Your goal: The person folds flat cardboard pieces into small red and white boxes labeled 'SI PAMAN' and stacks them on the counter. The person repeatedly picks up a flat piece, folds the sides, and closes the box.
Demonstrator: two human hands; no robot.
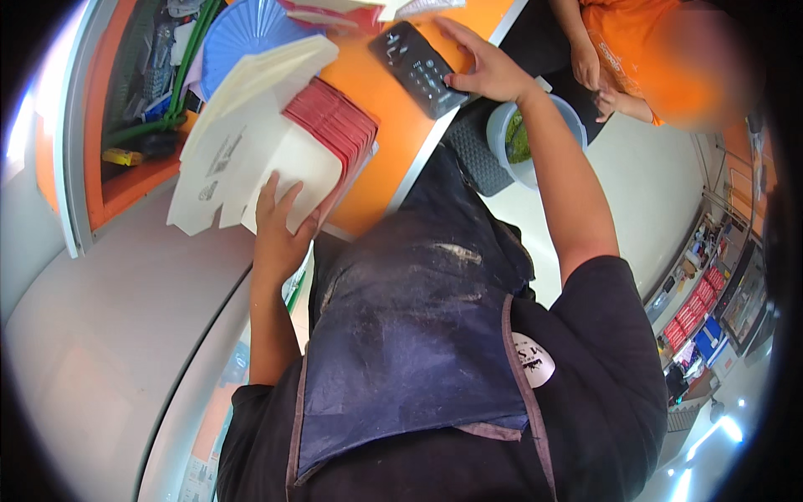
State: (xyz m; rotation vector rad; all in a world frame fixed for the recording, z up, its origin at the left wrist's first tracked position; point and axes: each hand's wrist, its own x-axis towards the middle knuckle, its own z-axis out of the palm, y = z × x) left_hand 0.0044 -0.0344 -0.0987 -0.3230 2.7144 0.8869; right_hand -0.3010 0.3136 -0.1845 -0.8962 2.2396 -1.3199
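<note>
Head view: left fingers point(271, 192) splay on cartons point(284, 146), right fingers point(460, 33) arch parted at a phone point(418, 71).

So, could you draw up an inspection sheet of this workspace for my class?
Surface: orange tabletop with a pale edge.
Job's things: stack of red-and-white cartons; black phone, screen lit.
Clutter: blue ribbed item beyond the cartons.
Hands: left hand on the cartons, fingers spread; right hand at the phone, thumb at its edge.
Cables: nothing seen.
Surroundings: pail with green contents; person in orange shirt; red boxes on shelving.
</note>
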